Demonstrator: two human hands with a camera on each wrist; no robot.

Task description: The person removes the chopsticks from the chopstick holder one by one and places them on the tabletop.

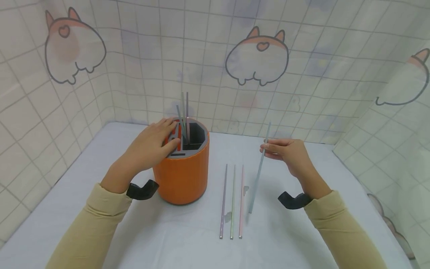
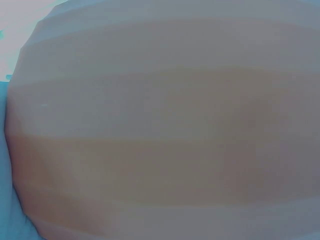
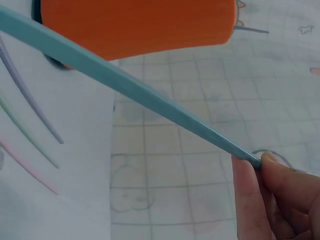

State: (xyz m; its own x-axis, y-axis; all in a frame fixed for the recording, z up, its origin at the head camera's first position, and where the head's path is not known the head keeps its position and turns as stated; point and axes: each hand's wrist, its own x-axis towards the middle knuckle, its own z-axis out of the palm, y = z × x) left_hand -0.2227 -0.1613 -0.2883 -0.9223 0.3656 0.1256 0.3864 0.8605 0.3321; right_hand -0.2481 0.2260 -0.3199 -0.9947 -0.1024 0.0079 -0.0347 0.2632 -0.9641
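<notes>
My right hand (image 1: 287, 151) pinches a light-blue chopstick (image 1: 259, 175) near its upper end, between thumb and fingertips. The chopstick slants down toward me, its lower end close over the table. In the right wrist view the same chopstick (image 3: 130, 87) runs from the fingertips (image 3: 246, 175) to the upper left. My left hand (image 1: 147, 142) rests on the left side of an orange utensil holder (image 1: 183, 179), thumb extended across its grey divided top. Three chopsticks, bluish, green and purple (image 1: 187, 112), stand in its dark compartment. Pale, blurred bands fill the left wrist view.
On the white table (image 1: 188, 239), purple (image 1: 223, 201), green (image 1: 233, 201) and pink (image 1: 241, 201) chopsticks lie side by side between the holder and my right hand. Behind rises a grid-patterned cloth (image 1: 201, 67) with cartoon corgi prints, continuing along both sides.
</notes>
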